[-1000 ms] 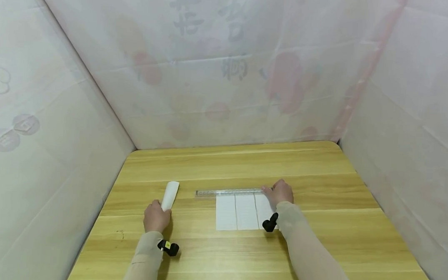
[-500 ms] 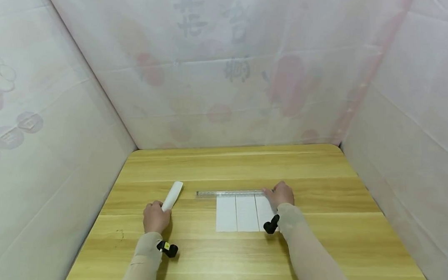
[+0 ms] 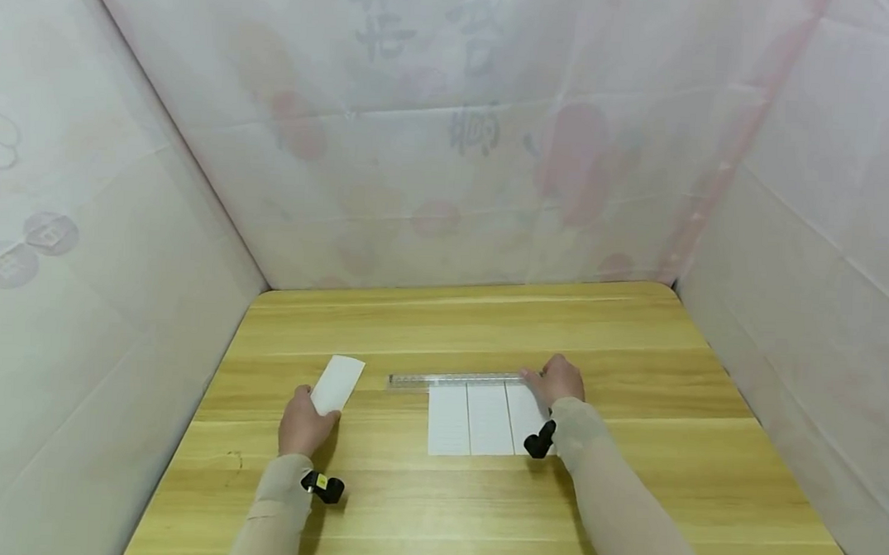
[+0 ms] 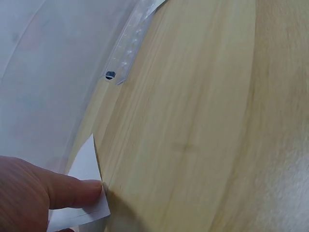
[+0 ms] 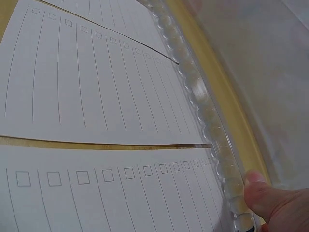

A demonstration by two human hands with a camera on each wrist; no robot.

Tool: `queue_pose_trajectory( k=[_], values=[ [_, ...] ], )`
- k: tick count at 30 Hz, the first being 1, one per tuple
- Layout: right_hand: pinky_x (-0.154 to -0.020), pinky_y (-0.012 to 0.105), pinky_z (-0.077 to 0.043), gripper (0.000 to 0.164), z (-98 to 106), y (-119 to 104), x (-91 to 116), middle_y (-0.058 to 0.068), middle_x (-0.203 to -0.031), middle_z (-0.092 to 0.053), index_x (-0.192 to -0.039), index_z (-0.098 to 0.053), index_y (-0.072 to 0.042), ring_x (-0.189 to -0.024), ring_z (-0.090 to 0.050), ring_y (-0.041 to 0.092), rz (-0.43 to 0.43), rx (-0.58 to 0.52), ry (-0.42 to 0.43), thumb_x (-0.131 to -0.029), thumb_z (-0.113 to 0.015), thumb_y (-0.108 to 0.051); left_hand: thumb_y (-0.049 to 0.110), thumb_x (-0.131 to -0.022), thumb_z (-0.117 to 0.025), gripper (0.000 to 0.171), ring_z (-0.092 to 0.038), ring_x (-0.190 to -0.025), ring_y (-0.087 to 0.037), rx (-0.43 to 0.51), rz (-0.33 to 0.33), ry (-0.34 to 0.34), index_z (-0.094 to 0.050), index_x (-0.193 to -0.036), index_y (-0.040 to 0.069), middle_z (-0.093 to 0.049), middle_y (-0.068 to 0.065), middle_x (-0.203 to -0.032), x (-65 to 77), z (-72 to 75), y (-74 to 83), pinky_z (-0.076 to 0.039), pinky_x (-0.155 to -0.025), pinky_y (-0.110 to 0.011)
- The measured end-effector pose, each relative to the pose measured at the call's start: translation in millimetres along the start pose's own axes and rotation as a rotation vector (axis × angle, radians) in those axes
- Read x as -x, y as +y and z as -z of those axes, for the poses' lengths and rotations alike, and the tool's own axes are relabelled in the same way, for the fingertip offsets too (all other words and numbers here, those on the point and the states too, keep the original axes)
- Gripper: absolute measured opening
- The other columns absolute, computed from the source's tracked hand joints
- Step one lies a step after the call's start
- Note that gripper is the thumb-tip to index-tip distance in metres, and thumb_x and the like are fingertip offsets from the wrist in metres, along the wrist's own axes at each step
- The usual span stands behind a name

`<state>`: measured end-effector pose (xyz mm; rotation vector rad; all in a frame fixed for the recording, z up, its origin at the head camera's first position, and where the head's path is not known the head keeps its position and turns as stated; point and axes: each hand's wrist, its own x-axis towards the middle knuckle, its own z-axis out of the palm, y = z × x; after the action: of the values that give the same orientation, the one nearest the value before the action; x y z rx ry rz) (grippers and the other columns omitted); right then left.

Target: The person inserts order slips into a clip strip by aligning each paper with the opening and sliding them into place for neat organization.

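In the head view my left hand (image 3: 306, 423) pinches the near end of a white paper slip (image 3: 337, 384), thumb on top. The slip (image 4: 87, 166) shows a pointed corner in the left wrist view. My right hand (image 3: 557, 382) pinches the right end of a clear plastic strip (image 3: 451, 380) with a wavy edge; its thumb shows in the right wrist view. That strip lies across the top edges of three white checklist sheets (image 3: 490, 420), set side by side with narrow gaps. Lines and small boxes are printed on the sheets (image 5: 96, 77). The right hand partly covers the rightmost sheet.
The wood-patterned table (image 3: 434, 509) runs back to a fabric wall (image 3: 435, 145). More fabric walls stand on the left (image 3: 100, 312) and right (image 3: 810, 269). Each wrist carries a small black camera.
The slip in my left hand has turned, so its broad face now shows instead of a narrow curled side. My left hand has shifted slightly left. The right hand, strip and sheets stay put.
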<state>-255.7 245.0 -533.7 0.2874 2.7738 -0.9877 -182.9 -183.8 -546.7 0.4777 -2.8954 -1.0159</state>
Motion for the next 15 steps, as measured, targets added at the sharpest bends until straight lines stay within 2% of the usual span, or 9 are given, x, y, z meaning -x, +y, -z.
queue_pose_trajectory(
  k=[3,7,11,15],
  values=[
    [-0.077,0.045,-0.049,0.052,2.2,1.9,0.1,0.022,-0.108,-0.059,-0.111,-0.053,0.006,-0.096,-0.057,0.035,-0.003,0.005,0.000,-0.092,-0.063,-0.042,0.015,-0.082,-0.071,0.063,-0.054,-0.104,-0.046,0.008,0.002,-0.005,-0.042,-0.129,-0.015,-0.053,-0.034,-0.117,-0.9,-1.3,0.1,-0.045,-0.083,-0.057],
    [-0.077,0.045,-0.049,0.051,4.6,4.6,-0.3,0.022,-0.107,-0.059,-0.110,-0.053,0.006,-0.095,-0.057,0.034,-0.008,0.010,0.007,-0.091,-0.063,-0.041,0.010,-0.089,-0.059,0.045,-0.055,-0.104,-0.047,0.018,0.006,-0.016,-0.048,-0.125,-0.014,-0.055,-0.034,-0.115,-1.3,-1.3,0.4,-0.045,-0.085,-0.056],
    [-0.077,0.045,-0.048,0.052,5.4,6.0,0.2,0.022,-0.107,-0.059,-0.110,-0.053,0.005,-0.095,-0.057,0.034,-0.017,0.016,0.008,-0.091,-0.063,-0.042,0.008,-0.091,-0.051,0.028,-0.059,-0.092,-0.041,0.027,0.016,-0.014,-0.057,-0.111,-0.010,-0.061,-0.028,-0.104,-0.1,0.7,-1.3,-0.048,-0.077,-0.051],
    [-0.078,0.045,-0.049,0.052,6.1,5.3,1.7,0.022,-0.109,-0.059,-0.111,-0.053,0.005,-0.096,-0.057,0.034,-0.028,0.010,0.000,-0.091,-0.063,-0.043,0.007,-0.090,-0.051,0.019,-0.057,-0.080,-0.033,0.039,0.033,0.011,-0.061,-0.098,-0.007,-0.062,-0.021,-0.092,0.1,3.2,-4.6,-0.047,-0.068,-0.045]
  ],
)
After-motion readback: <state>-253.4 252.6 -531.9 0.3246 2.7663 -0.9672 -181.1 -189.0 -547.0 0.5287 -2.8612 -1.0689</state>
